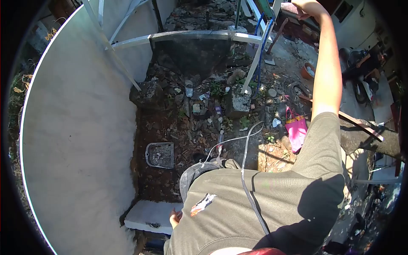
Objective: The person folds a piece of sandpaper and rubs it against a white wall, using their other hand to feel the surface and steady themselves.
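My right arm is stretched up to the top right. My right hand (312,7) is bent at the wrist, its fingers curled and partly cut off by the frame's top edge; what they hold, if anything, I cannot make out. It is nearest to the upper part of a white metal frame (257,63) with blue cord and a green post (266,8) beside it. My left hand (175,216) hangs low beside my body, partly hidden by the shirt. Its visible fingers are apart, close to a white ledge (146,216), and nothing shows in them.
A pale wall (80,127) rises along the left. Dark mesh (191,53) hangs from a white crossbar (191,35) ahead. Rubble, a grey plastic basket (160,155), a concrete block (239,102) and a pink bag (296,134) lie below. A cable (245,157) crosses my shirt.
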A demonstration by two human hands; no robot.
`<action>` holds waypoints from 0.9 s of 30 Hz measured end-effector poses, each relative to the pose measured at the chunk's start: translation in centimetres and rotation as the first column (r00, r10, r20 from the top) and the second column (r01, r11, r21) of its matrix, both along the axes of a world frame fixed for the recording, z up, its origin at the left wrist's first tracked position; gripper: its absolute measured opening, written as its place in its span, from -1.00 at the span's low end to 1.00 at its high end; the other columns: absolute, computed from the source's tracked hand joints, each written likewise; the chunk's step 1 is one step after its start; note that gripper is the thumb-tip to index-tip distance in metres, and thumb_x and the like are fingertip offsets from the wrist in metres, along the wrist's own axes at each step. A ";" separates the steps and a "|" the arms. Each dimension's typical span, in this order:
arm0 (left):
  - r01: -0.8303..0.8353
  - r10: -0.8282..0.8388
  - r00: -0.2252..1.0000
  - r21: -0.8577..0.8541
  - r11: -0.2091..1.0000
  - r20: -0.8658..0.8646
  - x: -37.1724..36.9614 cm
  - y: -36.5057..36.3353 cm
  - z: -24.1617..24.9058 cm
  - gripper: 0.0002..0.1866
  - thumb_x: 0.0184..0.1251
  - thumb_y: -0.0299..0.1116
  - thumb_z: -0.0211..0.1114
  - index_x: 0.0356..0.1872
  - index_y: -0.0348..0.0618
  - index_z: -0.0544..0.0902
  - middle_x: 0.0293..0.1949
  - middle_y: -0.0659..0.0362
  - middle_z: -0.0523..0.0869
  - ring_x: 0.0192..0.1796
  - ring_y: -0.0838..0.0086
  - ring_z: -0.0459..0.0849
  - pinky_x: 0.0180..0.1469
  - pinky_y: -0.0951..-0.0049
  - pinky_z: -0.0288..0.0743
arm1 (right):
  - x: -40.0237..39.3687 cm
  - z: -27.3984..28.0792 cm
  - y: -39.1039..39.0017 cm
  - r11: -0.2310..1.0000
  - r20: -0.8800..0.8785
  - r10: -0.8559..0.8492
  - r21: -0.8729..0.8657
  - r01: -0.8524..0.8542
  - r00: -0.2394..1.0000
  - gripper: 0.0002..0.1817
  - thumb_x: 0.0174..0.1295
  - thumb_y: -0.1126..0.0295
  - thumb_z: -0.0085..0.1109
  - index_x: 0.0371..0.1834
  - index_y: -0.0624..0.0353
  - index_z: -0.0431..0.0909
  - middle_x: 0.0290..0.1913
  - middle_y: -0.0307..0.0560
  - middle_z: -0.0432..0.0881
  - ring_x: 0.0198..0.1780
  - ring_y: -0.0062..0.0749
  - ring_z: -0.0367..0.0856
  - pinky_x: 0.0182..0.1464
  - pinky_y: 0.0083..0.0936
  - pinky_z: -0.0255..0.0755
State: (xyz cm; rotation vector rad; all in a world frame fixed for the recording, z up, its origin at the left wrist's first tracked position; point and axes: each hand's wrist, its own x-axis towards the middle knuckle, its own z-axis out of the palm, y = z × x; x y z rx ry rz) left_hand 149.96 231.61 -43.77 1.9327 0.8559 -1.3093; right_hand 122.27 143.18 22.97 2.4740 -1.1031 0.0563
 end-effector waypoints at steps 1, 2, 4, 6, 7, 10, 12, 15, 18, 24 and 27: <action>-0.029 0.034 0.991 -0.043 0.999 0.129 3.1 -2.0 0.7 -0.38 0.49 0.15 0.19 0.48 0.26 0.39 0.13 0.14 0.66 -0.07 0.26 0.70 -0.13 0.11 0.56 | -1.4 0.0 -1.3 0.924 -0.517 0.076 -0.285 -0.255 0.852 -0.63 0.01 0.15 0.41 -0.13 0.04 0.71 -0.24 -0.19 0.77 -0.04 -0.20 0.73 0.52 -0.05 0.28; -0.044 0.070 0.960 -0.101 0.994 0.270 6.0 -3.8 1.9 -0.39 0.48 0.15 0.20 0.47 0.26 0.39 0.13 0.15 0.67 -0.08 0.27 0.70 -0.13 0.13 0.56 | -2.7 -0.8 -2.5 0.861 -0.543 0.138 -0.348 -0.372 0.828 -0.72 0.00 0.10 0.39 -0.28 -0.06 0.65 -0.26 -0.22 0.76 -0.08 -0.27 0.73 0.54 -0.04 0.22; -0.009 0.141 0.870 -0.272 0.962 0.472 10.2 -8.4 6.3 -0.40 0.51 0.12 0.20 0.49 0.26 0.40 0.21 0.14 0.67 0.12 0.28 0.69 0.07 0.19 0.55 | -2.8 -1.6 0.7 0.939 -0.046 0.265 -0.213 -0.269 0.963 -0.68 0.06 0.17 0.38 -0.18 0.08 0.68 -0.24 -0.16 0.75 -0.06 -0.23 0.73 0.46 -0.29 0.37; 0.122 0.147 0.767 -0.368 0.922 0.624 10.7 -12.4 12.2 -0.42 0.55 0.04 0.21 0.50 0.21 0.41 0.24 0.13 0.66 0.18 0.33 0.65 0.20 0.21 0.48 | -4.0 -3.1 -0.1 0.962 0.235 0.176 0.166 -0.218 0.956 -0.63 0.15 0.39 0.32 0.05 0.22 0.67 -0.04 -0.01 0.77 0.07 -0.17 0.72 0.39 -0.39 0.47; 0.183 0.166 0.705 -0.404 0.896 0.690 10.0 -14.1 14.5 -0.43 0.55 0.02 0.21 0.50 0.18 0.42 0.24 0.13 0.65 0.18 0.35 0.64 0.21 0.22 0.47 | -4.7 -3.6 -1.5 0.906 0.015 0.285 0.321 -0.275 0.958 -0.57 0.20 0.53 0.26 0.19 0.29 0.64 0.10 0.10 0.76 0.17 -0.14 0.71 0.36 -0.41 0.51; 0.214 0.154 0.685 -0.400 0.891 0.712 5.2 -16.0 15.8 -0.42 0.53 -0.03 0.24 0.49 0.10 0.43 0.19 0.13 0.66 0.11 0.40 0.64 0.17 0.26 0.49 | -0.1 -8.2 7.1 0.631 0.664 0.008 0.577 -0.519 0.748 -0.15 0.27 0.39 0.13 0.69 -0.30 0.14 -0.48 -0.21 0.55 -0.47 -0.55 0.59 -0.38 -0.52 0.63; 0.158 0.151 0.764 -0.408 0.899 0.628 0.1 -15.4 12.8 -0.45 0.51 -0.07 0.27 0.45 0.08 0.46 0.10 0.16 0.68 -0.04 0.49 0.66 -0.01 0.37 0.52 | 3.2 -8.9 10.6 0.438 0.585 0.158 0.681 -0.587 0.796 -0.12 0.28 0.34 0.21 0.69 -0.36 0.09 -0.46 -0.19 0.60 -0.46 -0.55 0.64 -0.39 -0.50 0.67; 0.019 0.089 0.944 -0.321 0.947 0.317 -10.7 -11.9 6.1 -0.56 0.50 -0.12 0.29 0.31 0.05 0.53 -0.34 0.29 0.65 -0.40 0.57 0.64 -0.45 0.52 0.45 | 7.6 -10.0 13.3 0.468 0.403 0.203 0.761 -0.449 0.893 -0.01 0.27 0.34 0.24 0.73 -0.37 -0.09 -0.40 -0.05 0.68 -0.47 -0.46 0.66 -0.38 -0.40 0.73; -0.010 -0.080 0.945 -0.272 0.962 -0.318 -23.4 -5.4 -0.8 -0.54 0.53 0.02 0.16 0.35 0.19 0.54 -0.15 0.15 0.72 -0.10 0.25 0.69 -0.04 0.05 0.60 | 10.5 -9.6 14.0 0.625 0.345 0.286 0.641 -0.447 0.894 0.08 0.21 0.32 0.31 0.74 -0.29 -0.18 -0.32 0.08 0.72 -0.49 -0.32 0.70 -0.41 -0.39 0.72; 0.196 -0.198 0.914 -0.043 0.980 -0.354 -33.9 -0.2 -0.4 -0.53 0.47 0.09 0.22 0.26 0.13 0.58 -0.10 0.14 0.74 -0.13 0.22 0.68 -0.06 0.02 0.59 | 7.5 -10.1 12.4 0.540 0.431 0.381 0.615 -0.575 0.818 0.02 0.23 0.24 0.31 0.73 -0.26 -0.08 -0.37 0.01 0.71 -0.51 -0.37 0.66 -0.35 -0.39 0.74; 0.173 -0.160 0.935 0.014 0.985 -0.316 -33.1 -1.3 -0.6 -0.53 0.47 0.10 0.22 0.25 0.13 0.59 -0.07 0.13 0.75 -0.14 0.23 0.68 -0.06 0.03 0.59 | 3.1 -14.2 10.0 0.476 0.476 0.354 0.649 -0.593 0.805 -0.12 0.26 0.17 0.31 0.68 -0.15 0.16 -0.45 -0.09 0.68 -0.52 -0.45 0.62 -0.38 -0.47 0.66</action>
